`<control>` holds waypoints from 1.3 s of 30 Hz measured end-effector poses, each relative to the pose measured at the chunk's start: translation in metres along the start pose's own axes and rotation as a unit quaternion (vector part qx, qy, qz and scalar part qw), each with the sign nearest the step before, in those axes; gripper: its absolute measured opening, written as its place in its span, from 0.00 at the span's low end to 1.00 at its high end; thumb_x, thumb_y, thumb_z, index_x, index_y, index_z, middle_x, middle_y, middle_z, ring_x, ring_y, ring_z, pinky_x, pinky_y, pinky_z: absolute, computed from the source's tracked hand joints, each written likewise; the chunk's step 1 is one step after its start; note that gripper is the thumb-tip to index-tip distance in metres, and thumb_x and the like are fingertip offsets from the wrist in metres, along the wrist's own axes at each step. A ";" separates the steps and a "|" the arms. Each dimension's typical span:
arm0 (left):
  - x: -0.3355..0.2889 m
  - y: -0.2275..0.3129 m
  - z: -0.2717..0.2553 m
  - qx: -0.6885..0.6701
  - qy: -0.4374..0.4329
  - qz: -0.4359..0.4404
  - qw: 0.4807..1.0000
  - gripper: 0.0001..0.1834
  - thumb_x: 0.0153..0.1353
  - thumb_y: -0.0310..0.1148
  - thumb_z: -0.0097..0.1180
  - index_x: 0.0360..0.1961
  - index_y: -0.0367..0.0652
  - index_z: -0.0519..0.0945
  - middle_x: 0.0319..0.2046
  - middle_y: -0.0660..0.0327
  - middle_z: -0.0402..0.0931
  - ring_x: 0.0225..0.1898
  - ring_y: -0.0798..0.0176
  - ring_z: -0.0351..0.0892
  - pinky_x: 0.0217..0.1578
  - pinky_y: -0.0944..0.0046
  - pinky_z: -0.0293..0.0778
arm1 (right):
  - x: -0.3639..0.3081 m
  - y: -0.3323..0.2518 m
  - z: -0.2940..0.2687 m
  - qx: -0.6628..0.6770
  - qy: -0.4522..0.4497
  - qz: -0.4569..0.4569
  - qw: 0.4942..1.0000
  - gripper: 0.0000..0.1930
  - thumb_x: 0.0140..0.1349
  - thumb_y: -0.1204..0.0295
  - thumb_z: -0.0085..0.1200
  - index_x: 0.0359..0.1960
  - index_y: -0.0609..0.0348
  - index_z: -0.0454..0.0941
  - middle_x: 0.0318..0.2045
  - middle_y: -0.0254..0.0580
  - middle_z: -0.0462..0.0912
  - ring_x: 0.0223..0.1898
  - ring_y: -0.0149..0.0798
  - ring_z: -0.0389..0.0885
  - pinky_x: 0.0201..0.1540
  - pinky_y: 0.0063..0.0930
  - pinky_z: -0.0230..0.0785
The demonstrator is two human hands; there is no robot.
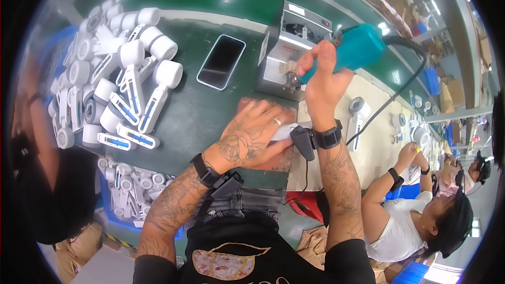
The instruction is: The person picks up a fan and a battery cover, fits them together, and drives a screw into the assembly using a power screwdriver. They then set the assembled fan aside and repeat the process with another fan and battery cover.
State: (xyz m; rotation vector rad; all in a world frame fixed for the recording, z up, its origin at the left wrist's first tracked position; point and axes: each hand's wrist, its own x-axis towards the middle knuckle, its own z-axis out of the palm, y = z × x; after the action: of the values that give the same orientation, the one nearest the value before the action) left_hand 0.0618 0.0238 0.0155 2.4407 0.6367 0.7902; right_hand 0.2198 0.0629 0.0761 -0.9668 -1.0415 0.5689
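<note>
Presently, one white piece (pixel 283 132), mostly hidden, lies over a reddish-brown board (pixel 281 164) on the green tabletop (pixel 184 144). Left hand (pixel 256 131): fingers laid over the piece, thumb on its near side, closed enough to keep hold; the fingers' undersides cannot be seen. Handling, by judgement: light, stiff, smooth-shelled, apt to slide or scuff; best held along its two long sides.

Right hand (pixel 327 81): fingers wrapped round a teal power driver (pixel 360 47), its nose beside a grey boxy machine (pixel 292 37). Handling, by judgement: firm, heavier than the piece, with a drag from its black cable (pixel 407 43); best gripped round the barrel.

Also listed: one dark-screened phone (pixel 221 62), flat, left of the machine; one heap of white handheld units (pixel 131 55), loosely stacked, left side, several showing blue strips.
</note>
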 end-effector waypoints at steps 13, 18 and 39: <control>0.002 -0.004 0.000 -0.022 -0.028 -0.015 0.999 0.21 0.63 0.37 0.58 0.57 0.46 0.77 0.53 0.59 0.74 0.54 0.50 0.70 0.56 0.51 0.64 | -0.076 -0.051 -0.049 -0.033 -0.045 0.051 0.997 0.30 0.66 0.44 0.54 0.42 0.67 0.71 0.19 0.38 0.69 0.19 0.34 0.69 0.24 0.29 0.64; 0.005 -0.003 -0.005 -0.025 -0.050 -0.023 0.998 0.22 0.63 0.38 0.58 0.58 0.46 0.77 0.54 0.60 0.74 0.56 0.50 0.70 0.57 0.52 0.65 | -0.077 -0.042 -0.052 -0.017 -0.041 0.056 0.997 0.30 0.66 0.45 0.54 0.41 0.67 0.70 0.19 0.39 0.70 0.19 0.35 0.69 0.24 0.31 0.65; -0.012 -0.010 0.008 -0.013 0.042 0.077 0.996 0.21 0.58 0.39 0.58 0.50 0.39 0.76 0.53 0.56 0.71 0.53 0.53 0.68 0.56 0.55 0.63 | -0.098 -0.047 -0.047 -0.009 -0.016 0.052 0.998 0.29 0.69 0.43 0.47 0.42 0.63 0.74 0.21 0.42 0.70 0.20 0.38 0.66 0.25 0.29 0.61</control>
State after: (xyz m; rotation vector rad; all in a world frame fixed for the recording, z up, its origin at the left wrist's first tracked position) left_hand 0.0553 0.0225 -0.0008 2.4663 0.4702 0.9591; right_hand 0.2188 -0.0549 0.0646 -1.0356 -1.0309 0.6637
